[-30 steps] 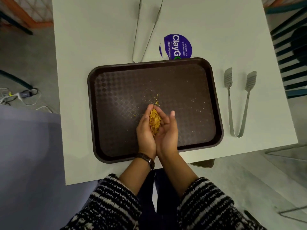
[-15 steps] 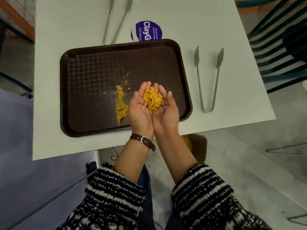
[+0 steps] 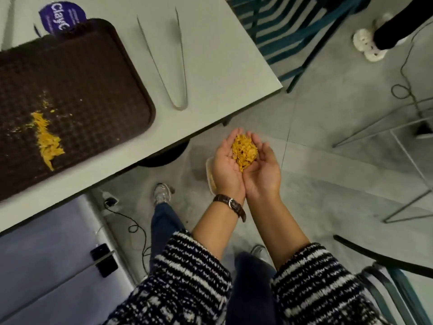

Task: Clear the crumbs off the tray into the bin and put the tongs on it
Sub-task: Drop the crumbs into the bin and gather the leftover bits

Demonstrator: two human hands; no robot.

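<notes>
My left hand (image 3: 226, 170) and my right hand (image 3: 263, 171) are cupped together, palms up, holding a heap of yellow crumbs (image 3: 244, 152). They hover off the table, above the floor, right over a pale bin (image 3: 209, 173) whose rim peeks out at the left of my left hand. The brown tray (image 3: 77, 73) lies on the white table (image 3: 222, 66) at the left, with a streak of yellow crumbs (image 3: 46, 139) still on it. Metal tongs (image 3: 174, 66) lie on the table just right of the tray.
A purple round sticker (image 3: 62, 18) shows behind the tray. Blue slatted chairs (image 3: 293, 31) stand at the upper right, a wire-frame stool (image 3: 403, 146) at the right. Cables and a power strip (image 3: 104, 260) lie on the floor. Another person's feet in white slippers (image 3: 370, 46) stand at the top right.
My cupped hands have carried the crumbs off the tray, past the table's edge and over the bin on the floor. My view has swung right, so the tray now sits at the left.
</notes>
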